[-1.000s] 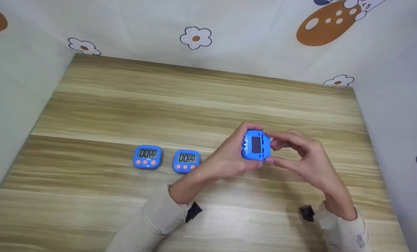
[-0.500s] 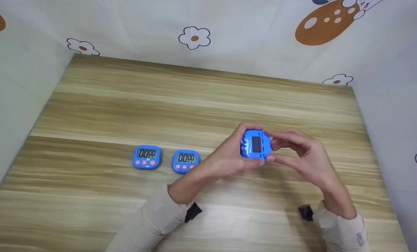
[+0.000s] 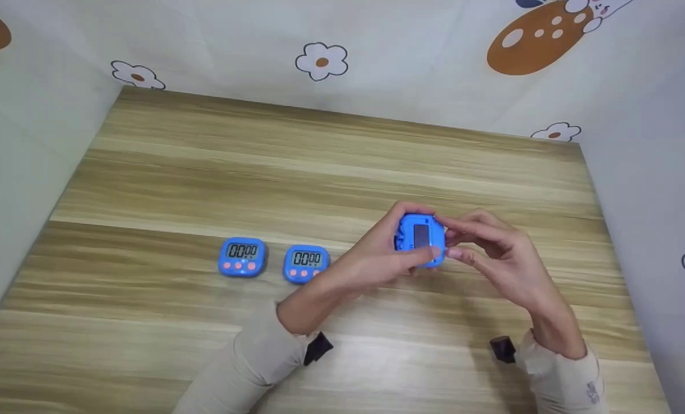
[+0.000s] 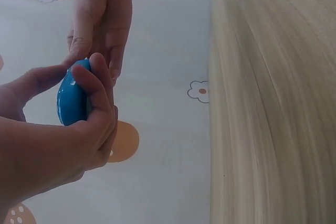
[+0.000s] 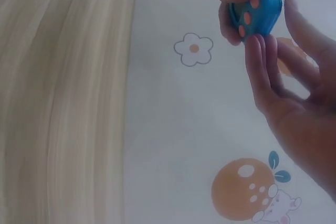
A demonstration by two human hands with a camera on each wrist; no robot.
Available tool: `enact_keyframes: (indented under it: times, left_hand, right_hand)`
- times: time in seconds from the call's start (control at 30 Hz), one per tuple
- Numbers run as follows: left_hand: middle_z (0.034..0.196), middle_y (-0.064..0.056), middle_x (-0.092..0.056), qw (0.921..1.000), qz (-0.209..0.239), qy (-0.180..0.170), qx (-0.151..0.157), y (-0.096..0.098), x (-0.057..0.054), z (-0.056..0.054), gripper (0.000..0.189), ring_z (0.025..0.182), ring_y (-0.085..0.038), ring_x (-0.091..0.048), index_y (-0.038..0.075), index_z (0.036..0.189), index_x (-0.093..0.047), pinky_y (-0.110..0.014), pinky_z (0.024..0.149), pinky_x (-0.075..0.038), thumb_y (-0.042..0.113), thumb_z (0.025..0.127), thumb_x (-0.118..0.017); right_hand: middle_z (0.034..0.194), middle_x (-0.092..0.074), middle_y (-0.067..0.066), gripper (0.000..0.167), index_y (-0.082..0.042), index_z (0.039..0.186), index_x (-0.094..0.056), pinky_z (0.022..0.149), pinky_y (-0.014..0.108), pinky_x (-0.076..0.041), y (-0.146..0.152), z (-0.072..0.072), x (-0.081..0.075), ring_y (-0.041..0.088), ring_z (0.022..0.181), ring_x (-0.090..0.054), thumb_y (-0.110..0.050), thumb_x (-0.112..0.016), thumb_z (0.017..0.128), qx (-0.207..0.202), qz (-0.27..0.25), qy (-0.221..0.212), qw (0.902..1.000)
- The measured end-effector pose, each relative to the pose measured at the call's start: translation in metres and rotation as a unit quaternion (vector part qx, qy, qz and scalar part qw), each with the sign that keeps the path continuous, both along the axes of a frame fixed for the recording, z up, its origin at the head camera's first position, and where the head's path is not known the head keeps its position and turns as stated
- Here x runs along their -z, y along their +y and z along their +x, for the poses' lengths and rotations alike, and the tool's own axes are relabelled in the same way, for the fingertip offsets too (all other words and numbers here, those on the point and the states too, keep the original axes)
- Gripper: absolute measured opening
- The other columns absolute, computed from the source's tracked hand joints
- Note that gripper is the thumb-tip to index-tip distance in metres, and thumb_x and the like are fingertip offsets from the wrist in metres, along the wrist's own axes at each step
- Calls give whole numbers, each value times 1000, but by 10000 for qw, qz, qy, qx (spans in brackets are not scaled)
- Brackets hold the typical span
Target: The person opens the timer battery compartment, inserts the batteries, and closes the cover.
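A blue digital timer (image 3: 414,223) is held above the table, its back with a dark rectangle facing the head camera. My left hand (image 3: 371,253) grips it, thumb laid across the back near the right end. On the right edge, the fingertips and thumb of my right hand (image 3: 506,259) pinch the timer. Orange buttons on the front of the timer (image 5: 269,11) show in the right wrist view. In the left wrist view, fingers of the left hand (image 4: 68,145) curl round the glossy blue timer (image 4: 72,98).
Two more blue timers, a left one (image 3: 242,257) and one beside the left forearm (image 3: 306,264), lie face up reading 00:00. They rest on the wood-grain table (image 3: 319,155). White patterned sheeting (image 3: 233,46) rises behind and at the sides.
The gap and slots along the right end of the held timer have closed, leaving its back smooth. My left thumb has shifted from the lower edge onto the back; the right thumb moved slightly up.
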State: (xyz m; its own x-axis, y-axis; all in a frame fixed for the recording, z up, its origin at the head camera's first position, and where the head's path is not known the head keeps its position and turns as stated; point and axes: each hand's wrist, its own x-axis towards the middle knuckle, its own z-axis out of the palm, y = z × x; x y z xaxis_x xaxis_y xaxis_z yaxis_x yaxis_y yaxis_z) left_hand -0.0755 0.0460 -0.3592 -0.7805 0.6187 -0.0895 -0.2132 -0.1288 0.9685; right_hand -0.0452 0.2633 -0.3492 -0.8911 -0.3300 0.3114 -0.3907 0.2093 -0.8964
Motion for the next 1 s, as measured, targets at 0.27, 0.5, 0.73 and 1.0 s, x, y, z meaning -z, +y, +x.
enact_keyframes:
  times: [0.27,0.5,0.73,1.0]
  left_hand:
    - [128,-5,-47,9995,83,-26,-306,-2,-1,-1,44,106,-27,-55,23,132,-48,-34,67,-52,12,93,-67]
    - [129,-6,-45,9996,56,18,-271,-4,-3,0,46,107,-26,-53,21,134,-47,-34,69,-51,11,94,-66]
    - [129,-5,-45,9997,-71,202,-135,-1,-2,2,46,107,-25,-53,19,133,-44,-34,75,-53,12,93,-66]
    - [126,-5,-47,9983,36,469,-343,1,2,4,46,110,-23,-53,18,130,-44,-34,85,-52,8,92,-68]
  right_hand:
    - [104,-64,25,38,8,118,-64,88,35,-52,-13,3,-13,31,95,-63,18,-68,81,425,88,100,9990]
    - [102,-69,22,36,8,115,-65,80,33,-55,-11,4,-13,30,91,-68,17,-70,80,367,205,131,9990]
    - [100,-71,18,34,7,110,-65,69,31,-57,-5,6,-9,25,80,-71,18,-71,78,93,432,25,9990]
    - [103,-71,15,32,2,108,-64,71,37,-57,-3,3,6,27,83,-71,14,-72,80,-124,305,8,9995]
